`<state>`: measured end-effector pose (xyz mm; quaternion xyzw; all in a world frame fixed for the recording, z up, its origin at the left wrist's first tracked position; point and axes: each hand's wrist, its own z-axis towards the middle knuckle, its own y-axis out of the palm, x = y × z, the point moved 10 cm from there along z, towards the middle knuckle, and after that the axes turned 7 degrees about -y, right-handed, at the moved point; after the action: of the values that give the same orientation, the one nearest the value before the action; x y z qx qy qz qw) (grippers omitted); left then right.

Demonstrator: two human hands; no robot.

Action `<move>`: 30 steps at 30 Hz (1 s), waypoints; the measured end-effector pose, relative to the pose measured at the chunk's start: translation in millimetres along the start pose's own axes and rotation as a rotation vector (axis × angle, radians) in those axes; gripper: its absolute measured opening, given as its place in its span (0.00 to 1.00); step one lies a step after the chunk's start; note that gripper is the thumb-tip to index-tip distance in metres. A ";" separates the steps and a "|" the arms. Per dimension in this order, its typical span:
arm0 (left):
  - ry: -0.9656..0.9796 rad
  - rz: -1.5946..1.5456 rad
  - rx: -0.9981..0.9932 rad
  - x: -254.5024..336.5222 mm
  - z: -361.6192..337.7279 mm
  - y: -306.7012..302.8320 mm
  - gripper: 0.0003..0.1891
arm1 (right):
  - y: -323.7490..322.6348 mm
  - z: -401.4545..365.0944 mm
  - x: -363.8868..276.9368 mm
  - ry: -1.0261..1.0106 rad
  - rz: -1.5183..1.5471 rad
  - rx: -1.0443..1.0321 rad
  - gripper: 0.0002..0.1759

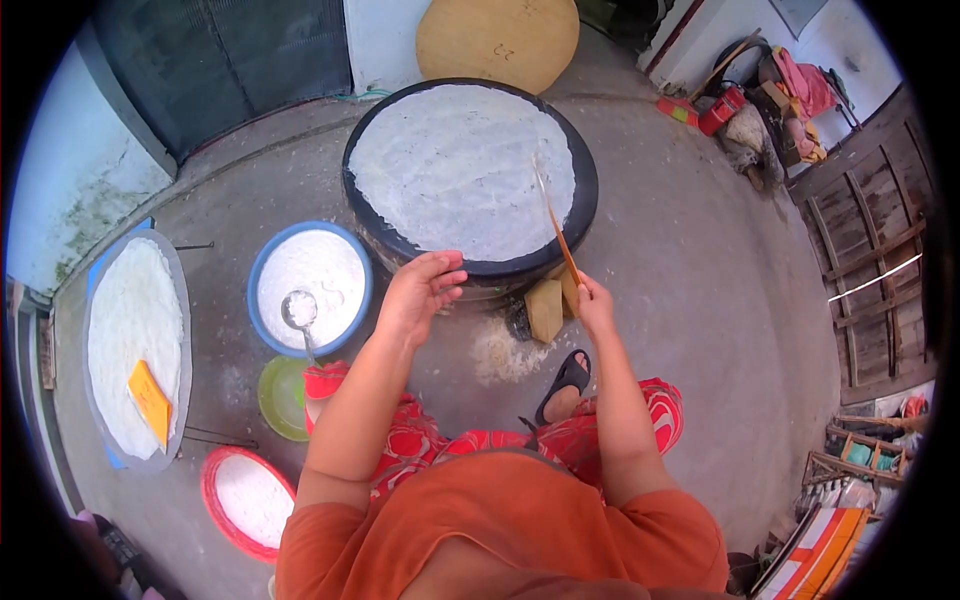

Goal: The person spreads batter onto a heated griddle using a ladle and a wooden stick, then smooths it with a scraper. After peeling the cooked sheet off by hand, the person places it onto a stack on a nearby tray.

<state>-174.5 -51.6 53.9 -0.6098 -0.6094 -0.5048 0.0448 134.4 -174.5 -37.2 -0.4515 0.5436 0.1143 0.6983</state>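
A big round black griddle (586,190) is in front of me, its surface covered by a thin white sheet of batter (460,170). In my right hand (597,303) is the wooden handle of a long, narrow-bladed spatula (562,240). Its thin blade reaches over the right part of the white sheet. My left hand (425,290) is at the griddle's near left rim, fingers loosely bent and apart, holding nothing. To the left is a blue basin (253,300) of white batter, with a metal ladle (299,310) resting in it.
At far left, a tray (178,290) bears white sheets and a yellow scraper (150,400). A green basin (285,400) and a red basin (222,540) stand nearby. Wood blocks (545,310) lie below the griddle. A round board (498,45) leans behind it.
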 end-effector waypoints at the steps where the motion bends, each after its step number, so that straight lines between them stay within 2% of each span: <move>1: -0.002 -0.005 0.005 -0.5 0.0 -0.9 0.13 | -4.6 -6.7 1.3 0.053 0.047 0.005 0.16; 5: 0.009 -0.016 0.006 3.1 -3.3 -2.2 0.13 | -14.6 -27.1 -13.3 0.118 0.175 -0.022 0.17; 7: 0.024 -0.035 -0.006 7.8 -7.7 -0.2 0.14 | -10.6 -35.7 -14.6 0.171 0.411 0.012 0.18; 10: 0.078 -0.098 0.008 23.9 -16.4 -6.9 0.15 | -2.7 -51.9 -38.6 0.213 0.487 -0.045 0.18; 12: 0.125 -0.156 0.040 41.7 -35.3 -16.3 0.15 | 6.5 -58.2 -51.4 0.197 0.430 -0.104 0.19; 14: 0.275 -0.240 -0.018 70.0 -61.3 -28.2 0.16 | 28.3 -62.5 -64.2 0.173 0.384 -0.189 0.19; 16: 0.482 -0.235 0.013 95.5 -93.8 -52.5 0.16 | 42.2 -68.0 -82.3 0.053 0.386 -0.260 0.21; 18: 0.682 -0.175 0.248 94.8 -114.3 -113.3 0.14 | 61.1 -78.3 -102.0 0.005 0.320 -0.395 0.22; 20: 0.741 0.041 0.605 62.4 -123.3 -198.1 0.13 | 83.0 -86.7 -125.2 -0.039 0.246 -0.540 0.23; 21: 0.776 0.374 0.879 46.0 -135.5 -236.2 0.13 | 96.3 -92.2 -136.5 -0.071 0.186 -0.621 0.24; 22: 0.712 0.548 1.062 13.8 -137.8 -283.6 0.14 | 110.8 -97.3 -147.9 -0.106 0.128 -0.696 0.24; 23: 0.511 0.914 1.197 -15.2 -143.0 -312.8 0.18 | 126.2 -101.1 -157.4 -0.110 0.096 -0.774 0.24; 24: 0.484 0.895 1.240 -41.9 -151.9 -334.1 0.18 | 141.7 -104.9 -171.4 -0.112 0.085 -0.822 0.24; 26: -0.146 1.272 1.370 -103.0 -156.0 -371.3 0.27 | 180.8 -120.0 -211.6 -0.388 -0.094 -1.003 0.25; 27: -0.171 1.254 1.385 -114.5 -163.0 -373.5 0.27 | 199.8 -122.6 -228.3 -0.637 -0.218 -1.007 0.24; 28: -0.338 1.182 1.309 -135.6 -161.0 -380.6 0.30 | 218.4 -125.1 -242.1 -0.641 -0.218 -1.029 0.24; 29: -0.495 1.108 1.222 -155.0 -158.6 -387.6 0.34 | 239.1 -139.6 -264.7 -0.795 -0.371 -1.066 0.22; 30: -0.505 1.095 1.224 -160.7 -159.1 -390.2 0.34 | 259.6 -155.9 -281.1 -0.951 -0.529 -1.095 0.21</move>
<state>-530.9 -171.5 -195.1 -0.7804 -0.3862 0.1565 0.4661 -244.3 -52.0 73.5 -0.7499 -0.0748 0.3777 0.5379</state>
